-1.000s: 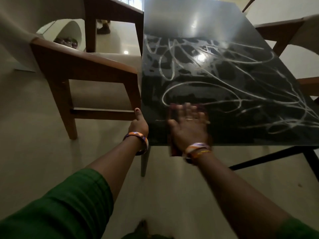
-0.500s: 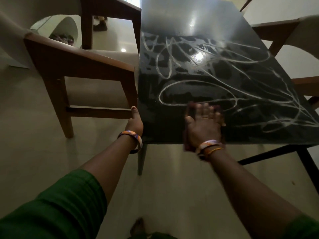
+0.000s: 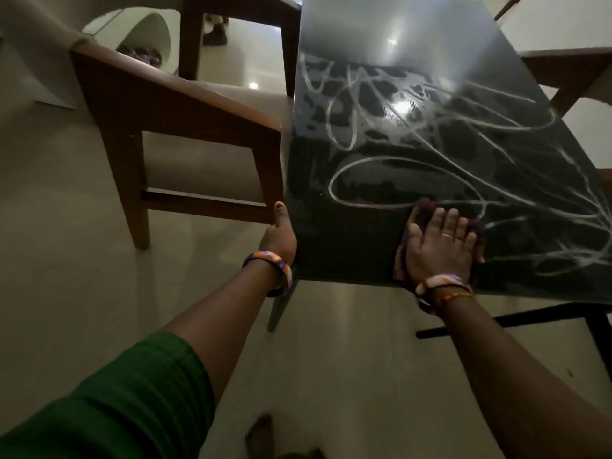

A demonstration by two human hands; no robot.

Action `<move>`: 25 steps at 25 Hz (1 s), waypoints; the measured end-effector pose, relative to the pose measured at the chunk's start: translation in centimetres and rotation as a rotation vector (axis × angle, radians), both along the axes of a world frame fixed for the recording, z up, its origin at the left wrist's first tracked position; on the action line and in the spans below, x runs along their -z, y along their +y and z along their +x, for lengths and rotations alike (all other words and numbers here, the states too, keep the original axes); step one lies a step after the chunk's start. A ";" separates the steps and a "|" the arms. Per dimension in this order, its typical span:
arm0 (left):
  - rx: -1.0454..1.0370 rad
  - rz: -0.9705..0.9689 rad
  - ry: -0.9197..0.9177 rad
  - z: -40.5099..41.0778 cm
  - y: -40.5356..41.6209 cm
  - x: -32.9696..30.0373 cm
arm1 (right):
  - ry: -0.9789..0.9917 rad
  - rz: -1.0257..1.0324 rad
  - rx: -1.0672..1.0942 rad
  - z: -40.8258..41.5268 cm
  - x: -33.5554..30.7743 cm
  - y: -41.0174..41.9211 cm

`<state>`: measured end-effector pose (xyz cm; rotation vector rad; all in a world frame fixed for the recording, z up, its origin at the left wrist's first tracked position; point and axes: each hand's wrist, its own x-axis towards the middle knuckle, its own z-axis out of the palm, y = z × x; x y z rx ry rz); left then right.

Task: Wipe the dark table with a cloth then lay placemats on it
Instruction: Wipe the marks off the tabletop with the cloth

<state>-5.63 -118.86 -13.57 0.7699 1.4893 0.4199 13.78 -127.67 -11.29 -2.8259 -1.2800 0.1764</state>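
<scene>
- Pressing flat on a dark cloth (image 3: 418, 216), right hand (image 3: 437, 248), fingers straight and spread, palm down, near the front edge of the dark table (image 3: 344, 246).
- Cloth mostly hidden under the hand; dark purplish folds showing past the fingertips and along the thumb side, a corner reaching the table's near edge.
- Two rings on the right hand's fingers; patterned bangle (image 3: 442, 283) and thin orange band at that wrist.
- Gripping the table's near left corner, left hand (image 3: 277, 236): thumb up along the side edge, remaining fingers out of sight under the top, so cannot tell how they curl.
- Orange, purple and white bangle (image 3: 270, 271) at the left wrist; green sleeve (image 3: 126, 402) covering the upper arm.
- Table top glossy, marked with looping pale wet streaks (image 3: 414, 150) across the middle and right; ceiling light glare near the centre.
- Far end of the top dull grey, no streaks visible.
- Wooden chair (image 3: 172, 127) just beside the table's left edge, cushioned seat facing in.
- Parts of other wooden chairs at the far left and right of the table.
- Pale tiled floor (image 3: 66, 260) below; bare foot (image 3: 261, 435) at the bottom of view.
- No placemats in sight.
</scene>
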 end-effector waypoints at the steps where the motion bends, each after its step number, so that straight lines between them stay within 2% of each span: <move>1: -0.003 0.014 0.007 0.1 0.0 0.1 | 0.032 0.013 -0.055 -1.9 0.3 1.5; 5: -0.042 0.039 -0.044 0.0 -0.7 -0.6 | 0.109 0.026 -0.452 -11.1 1.3 4.9; 7: -0.039 0.042 -0.043 0.0 -0.7 -0.9 | 0.080 0.013 -0.520 -9.7 0.7 4.7; 9: 0.016 0.036 0.049 -0.2 -0.8 -1.0 | 0.019 0.013 -0.398 -4.8 0.5 3.1; 11: 0.048 0.056 0.115 0.0 -0.7 -1.3 | 0.021 0.006 -0.164 0.5 0.0 0.9; 14: 0.061 0.072 0.113 0.1 -0.4 -1.2 | 0.023 -0.025 0.060 2.0 -0.2 0.4; 16: 0.061 0.084 0.113 0.1 -0.2 -0.7 | 0.029 0.001 -0.037 -1.2 0.0 2.6; 19: 0.064 0.092 0.108 0.0 -0.2 -0.2 | 0.086 0.042 -0.405 -8.2 0.9 5.7; 21: 0.066 0.109 0.144 0.1 -0.1 -0.1 | 0.096 0.025 -0.540 -9.2 0.9 5.9; 23: 0.083 0.126 0.184 0.0 0.0 -0.1 | 0.045 0.017 -0.485 -5.2 0.6 5.0; 25: 0.104 0.139 0.220 0.2 -0.1 -0.4 | 0.007 0.003 -0.295 0.6 0.3 3.0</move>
